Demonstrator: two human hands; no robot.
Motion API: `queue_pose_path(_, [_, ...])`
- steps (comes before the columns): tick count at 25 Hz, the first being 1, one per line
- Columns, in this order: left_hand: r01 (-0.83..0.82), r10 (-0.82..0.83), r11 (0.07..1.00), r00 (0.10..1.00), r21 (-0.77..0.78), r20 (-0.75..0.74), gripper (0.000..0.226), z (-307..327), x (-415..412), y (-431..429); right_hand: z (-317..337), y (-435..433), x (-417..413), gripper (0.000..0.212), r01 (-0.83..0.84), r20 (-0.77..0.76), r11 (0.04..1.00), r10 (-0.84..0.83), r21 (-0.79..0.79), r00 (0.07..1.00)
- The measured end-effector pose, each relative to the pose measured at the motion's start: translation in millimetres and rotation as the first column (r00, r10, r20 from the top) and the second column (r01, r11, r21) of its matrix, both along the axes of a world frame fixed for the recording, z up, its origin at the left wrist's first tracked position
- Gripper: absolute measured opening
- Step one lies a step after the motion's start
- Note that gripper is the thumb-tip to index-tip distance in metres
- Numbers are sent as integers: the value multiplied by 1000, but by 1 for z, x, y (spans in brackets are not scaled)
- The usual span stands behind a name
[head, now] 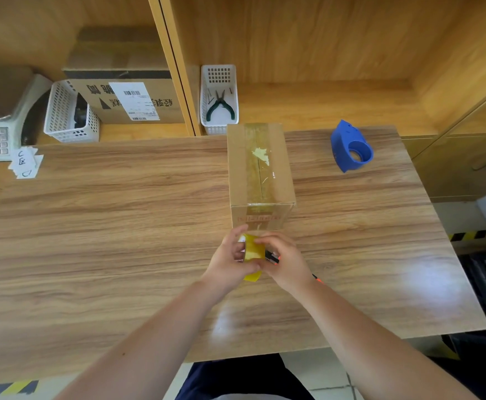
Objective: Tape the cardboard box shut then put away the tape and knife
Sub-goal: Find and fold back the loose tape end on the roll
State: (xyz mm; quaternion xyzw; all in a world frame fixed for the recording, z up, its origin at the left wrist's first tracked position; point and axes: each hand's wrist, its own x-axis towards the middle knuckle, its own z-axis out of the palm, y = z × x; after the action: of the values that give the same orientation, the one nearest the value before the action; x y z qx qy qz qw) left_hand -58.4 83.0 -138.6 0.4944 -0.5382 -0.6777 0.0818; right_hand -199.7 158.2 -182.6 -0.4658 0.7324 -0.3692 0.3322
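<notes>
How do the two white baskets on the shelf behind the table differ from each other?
The left basket stands tilted and slanted, while the right basket stands straight, its long side pointing away from the table. The left basket holds dark items that I cannot identify; the right basket holds green-handled pliers. The left basket sits beside a labelled carton; the right one stands just behind the taped box. Both are white perforated plastic.

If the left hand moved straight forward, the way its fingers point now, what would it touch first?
Most likely the near end face of the cardboard box. The left hand, holding the yellow tape roll, points up at it; depth between them is unclear.
</notes>
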Motion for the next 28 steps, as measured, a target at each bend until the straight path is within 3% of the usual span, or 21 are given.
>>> queue_pose_path(5, [-29,27,997,999,-69,-30,84,6,4,7,16,1,-7,66,-83,-37,995,85,50,996])
queue_pose_path(8, [-62,60,997,997,-48,-58,83,12,6,7,28,6,-5,60,-57,27,998,56,21,998])
queue_pose_path(15, [-58,57,998,993,-15,-100,87,21,11,5,44,14,1,53,-75,-236,989,43,-130,971])
queue_pose_path(18, [-55,51,998,991,-29,-127,91,32,14,5,61,15,2,53,-133,-255,977,87,-167,963])
queue_pose_path(28, [-81,44,955,990,-284,-135,83,65,9,15,114,7,-3,52,-198,-230,979,202,42,952])
